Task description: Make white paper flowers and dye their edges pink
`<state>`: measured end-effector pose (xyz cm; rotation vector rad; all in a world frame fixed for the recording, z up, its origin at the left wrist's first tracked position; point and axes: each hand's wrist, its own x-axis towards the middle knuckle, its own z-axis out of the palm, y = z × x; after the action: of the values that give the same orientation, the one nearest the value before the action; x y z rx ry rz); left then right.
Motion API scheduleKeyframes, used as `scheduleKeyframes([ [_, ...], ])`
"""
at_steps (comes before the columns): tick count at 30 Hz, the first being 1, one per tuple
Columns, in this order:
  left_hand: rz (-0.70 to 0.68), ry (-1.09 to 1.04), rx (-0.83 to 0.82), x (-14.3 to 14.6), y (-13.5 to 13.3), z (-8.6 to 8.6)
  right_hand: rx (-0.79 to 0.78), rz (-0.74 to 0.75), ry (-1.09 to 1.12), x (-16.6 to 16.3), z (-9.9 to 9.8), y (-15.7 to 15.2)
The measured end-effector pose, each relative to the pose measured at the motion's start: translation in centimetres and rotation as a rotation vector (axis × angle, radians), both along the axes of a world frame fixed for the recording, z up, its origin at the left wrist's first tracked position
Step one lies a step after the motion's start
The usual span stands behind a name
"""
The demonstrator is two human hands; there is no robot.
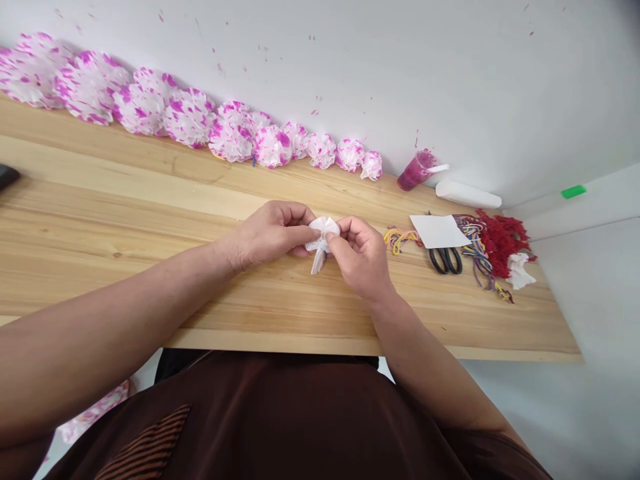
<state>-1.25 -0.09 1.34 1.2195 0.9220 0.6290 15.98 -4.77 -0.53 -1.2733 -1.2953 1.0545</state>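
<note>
Between both hands, above the middle of the wooden table (280,310), is a small white tissue-paper flower (324,227) with a gathered tail pointing down toward me. From the left, my left hand (275,233) pinches its edge between thumb and fingers. My right hand (363,253) grips the opposite edge the same way, its thumb on the paper's face. Some fingertips are hidden behind the paper. Right of my right hand lie yellow and pink cords (400,239).
Several white-and-magenta paper pompoms (190,117) line the wall. A cup of magenta liquid (416,172) and a white roll (467,194) stand at the back right. Nearer are a white card (436,232), black-handled scissors (445,261), red crumpled material (503,240) and white crumpled paper (520,271).
</note>
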Motion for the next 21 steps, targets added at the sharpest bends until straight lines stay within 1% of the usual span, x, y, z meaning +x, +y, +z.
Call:
scheduleKeyframes([
  [5, -0.022, 0.000, 0.019, -0.05, 0.03, -0.32, 0.008, 0.014, 0.003, 0.00, -0.05, 0.06],
  [10, -0.018, -0.041, -0.025, -0.04, 0.11, -0.58, 0.004, -0.008, 0.008, 0.02, 0.02, 0.13],
  [16, -0.021, 0.059, 0.032, -0.05, 0.02, -0.10, 0.016, 0.018, -0.012, -0.03, 0.07, -0.02],
  [21, -0.031, 0.130, 0.105, -0.19, 0.11, -0.21, 0.022, 0.019, -0.040, -0.11, 0.03, -0.07],
])
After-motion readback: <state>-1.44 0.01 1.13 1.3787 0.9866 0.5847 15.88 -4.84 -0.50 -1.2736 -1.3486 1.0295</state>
